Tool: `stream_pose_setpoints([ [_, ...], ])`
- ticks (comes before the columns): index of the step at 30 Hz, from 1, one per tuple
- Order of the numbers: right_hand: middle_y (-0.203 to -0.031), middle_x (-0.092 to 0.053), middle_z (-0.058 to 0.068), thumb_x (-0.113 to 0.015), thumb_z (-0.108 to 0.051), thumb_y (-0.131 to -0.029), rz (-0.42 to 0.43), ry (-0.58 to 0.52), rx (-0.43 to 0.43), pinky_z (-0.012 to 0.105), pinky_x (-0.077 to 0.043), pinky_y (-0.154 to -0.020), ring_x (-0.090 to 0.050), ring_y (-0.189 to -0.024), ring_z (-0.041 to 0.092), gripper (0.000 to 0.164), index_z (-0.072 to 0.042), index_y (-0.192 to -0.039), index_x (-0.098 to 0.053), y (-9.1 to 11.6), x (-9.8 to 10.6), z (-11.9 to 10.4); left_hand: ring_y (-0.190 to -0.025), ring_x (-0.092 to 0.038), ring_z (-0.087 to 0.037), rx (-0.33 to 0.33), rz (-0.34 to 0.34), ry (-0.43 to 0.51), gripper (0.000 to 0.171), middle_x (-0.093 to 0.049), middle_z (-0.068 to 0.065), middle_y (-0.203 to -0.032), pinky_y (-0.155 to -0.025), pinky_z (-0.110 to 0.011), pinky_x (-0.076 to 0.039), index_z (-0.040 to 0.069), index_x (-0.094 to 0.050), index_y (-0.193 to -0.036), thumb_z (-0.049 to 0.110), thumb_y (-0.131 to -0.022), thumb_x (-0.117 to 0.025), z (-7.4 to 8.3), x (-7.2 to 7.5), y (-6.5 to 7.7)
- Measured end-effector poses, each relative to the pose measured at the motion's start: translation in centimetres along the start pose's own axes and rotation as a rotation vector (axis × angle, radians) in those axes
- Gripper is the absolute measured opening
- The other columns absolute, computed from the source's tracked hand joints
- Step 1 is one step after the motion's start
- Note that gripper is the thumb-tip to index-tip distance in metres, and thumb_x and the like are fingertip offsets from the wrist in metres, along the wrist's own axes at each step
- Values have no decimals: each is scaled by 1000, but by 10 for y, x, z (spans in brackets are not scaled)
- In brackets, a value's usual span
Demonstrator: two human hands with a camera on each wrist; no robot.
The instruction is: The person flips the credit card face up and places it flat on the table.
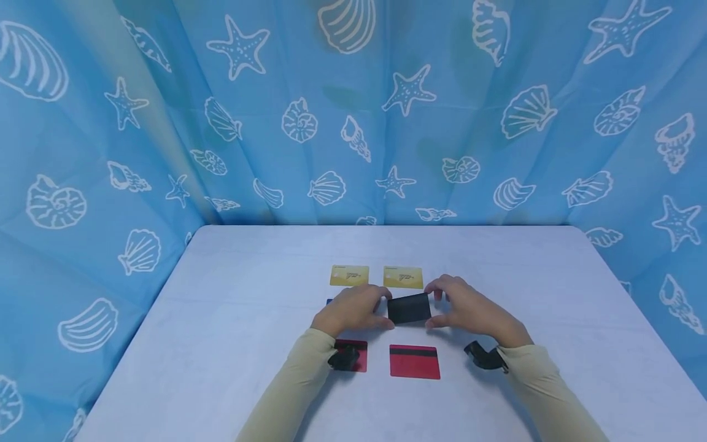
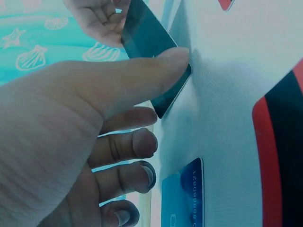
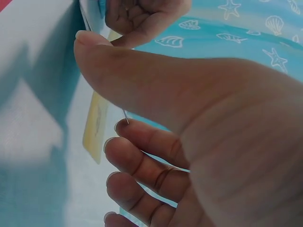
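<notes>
Between my two hands a dark, nearly black card [image 1: 409, 309] is held tilted just over the white table. My left hand [image 1: 356, 309] grips its left end, the thumb lying across the card [image 2: 158, 99] in the left wrist view. At the right end, my right hand [image 1: 464, 307] holds it by thumb and index fingertip; only a thin edge shows in the right wrist view. A blue card [image 2: 187, 196] lies under my left hand, mostly hidden from the head view. Above the hands lie two yellow cards, the left one [image 1: 349, 275] and the right one [image 1: 402, 277].
Nearer me lie two red cards with black stripes; the left wrist's black camera [image 1: 345, 358] covers part of the left red card [image 1: 359, 363], while the right red card [image 1: 415, 363] shows fully. A blue seashell-patterned curtain [image 1: 353, 153] hangs behind the white table [image 1: 232, 294].
</notes>
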State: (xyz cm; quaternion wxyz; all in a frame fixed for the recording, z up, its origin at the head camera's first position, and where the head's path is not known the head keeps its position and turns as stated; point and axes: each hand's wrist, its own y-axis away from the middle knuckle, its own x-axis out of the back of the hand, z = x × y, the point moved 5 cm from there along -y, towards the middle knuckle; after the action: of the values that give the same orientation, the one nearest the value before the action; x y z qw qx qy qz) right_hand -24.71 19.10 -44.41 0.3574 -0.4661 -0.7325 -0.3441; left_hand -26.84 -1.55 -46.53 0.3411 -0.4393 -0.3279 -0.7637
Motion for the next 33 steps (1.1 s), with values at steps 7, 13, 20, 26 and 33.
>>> stream_pose_setpoints([
  [7,-108,-62,6,-93,-32,-76,11,-3,16,29,-55,-76,-56,-102,22,67,-9,-131,-63,4,7,-6,-78,-56,-8,-81,40,16,67,-62,7,-90,-69,-22,-47,19,-63,-140,50,-84,-83,6,7,0],
  [13,-111,-62,8,-92,-31,-77,35,7,18,30,-57,-75,-57,-105,25,66,-10,-131,-62,7,12,-10,-73,-54,-8,-132,84,43,67,-62,3,-86,-64,-21,-43,18,-63,-140,51,-85,-83,13,13,2],
  [20,-109,-61,6,-92,-30,-77,47,-4,33,30,-56,-74,-55,-104,24,64,-10,-130,-63,9,13,-14,-76,-54,-8,-148,102,47,67,-65,0,-91,-64,-21,-44,18,-62,-141,49,-85,-83,20,18,5],
  [26,-110,-61,5,-92,-31,-77,58,0,37,28,-56,-73,-55,-103,21,64,-11,-130,-62,12,14,-21,-78,-55,-8,-162,125,25,68,-68,1,-94,-65,-19,-45,19,-62,-142,49,-85,-83,26,18,7],
  [33,-111,-61,7,-92,-31,-78,69,14,45,28,-55,-71,-56,-104,23,66,-10,-132,-62,15,16,-25,-79,-56,-7,-187,156,-3,70,-70,3,-98,-65,-17,-45,19,-61,-143,50,-85,-83,32,15,5],
])
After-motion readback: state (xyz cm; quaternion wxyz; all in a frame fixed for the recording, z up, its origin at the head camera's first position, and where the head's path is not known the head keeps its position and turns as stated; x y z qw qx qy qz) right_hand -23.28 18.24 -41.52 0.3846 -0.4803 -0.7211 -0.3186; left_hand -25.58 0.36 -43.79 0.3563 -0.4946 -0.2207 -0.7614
